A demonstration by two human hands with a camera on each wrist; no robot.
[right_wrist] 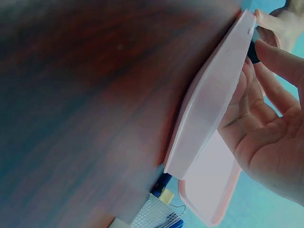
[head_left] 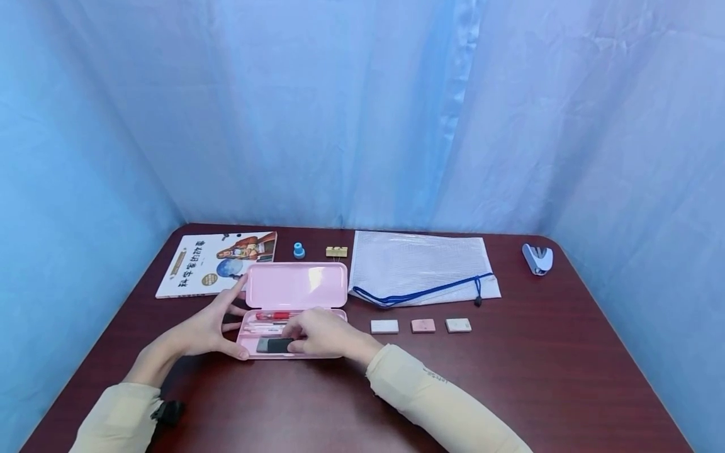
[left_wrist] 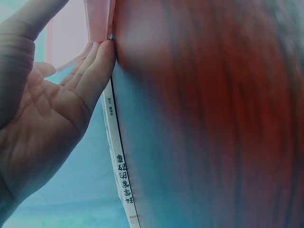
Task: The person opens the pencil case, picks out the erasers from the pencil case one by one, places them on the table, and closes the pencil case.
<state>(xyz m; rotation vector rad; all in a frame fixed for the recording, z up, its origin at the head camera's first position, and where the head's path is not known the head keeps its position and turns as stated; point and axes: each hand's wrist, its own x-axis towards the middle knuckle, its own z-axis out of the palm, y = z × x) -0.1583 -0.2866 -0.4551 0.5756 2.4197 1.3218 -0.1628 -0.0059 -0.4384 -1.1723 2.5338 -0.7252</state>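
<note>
An open pink pencil case (head_left: 297,286) lies with its lid tipped back, red and white pens (head_left: 273,321) in the tray's rear part. In the tray's front part is a small flat black piece with a grey end (head_left: 274,345). My right hand (head_left: 324,332) reaches into the tray and pinches that black piece between thumb and fingers, as the right wrist view shows too. At the case's left side, my left hand (head_left: 208,324) steadies it with spread fingers, thumb at the front corner and a fingertip up by the lid.
A picture book (head_left: 198,264) lies behind my left hand. Behind the case are a blue stamp-like piece (head_left: 299,250) and a gold binder clip (head_left: 337,251). To the right lie a mesh zip pouch (head_left: 419,267), several small erasers (head_left: 423,326) and a stapler (head_left: 537,259).
</note>
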